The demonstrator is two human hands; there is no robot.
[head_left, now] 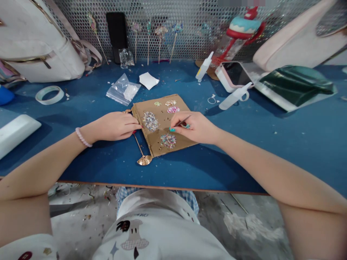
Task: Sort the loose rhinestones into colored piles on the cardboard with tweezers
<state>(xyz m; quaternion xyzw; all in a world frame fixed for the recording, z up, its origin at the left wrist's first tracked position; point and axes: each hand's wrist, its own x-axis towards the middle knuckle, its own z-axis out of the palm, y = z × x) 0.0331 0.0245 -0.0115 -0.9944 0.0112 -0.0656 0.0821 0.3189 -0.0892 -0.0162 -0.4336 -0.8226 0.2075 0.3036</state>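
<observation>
A brown cardboard sheet lies on the blue table, carrying several small piles of sequins and beads. My right hand rests on the cardboard's right side and pinches a thin metal tool pointing towards the piles. My left hand lies flat at the cardboard's left edge, fingers closed over a gold hairpin stick whose shell-shaped end lies near the table's front edge.
A white bag sits back left, with a tape roll and plastic packets nearby. Finished decorated sticks lean on the perforated panel. Glue bottles, a phone and a green tray are at the right.
</observation>
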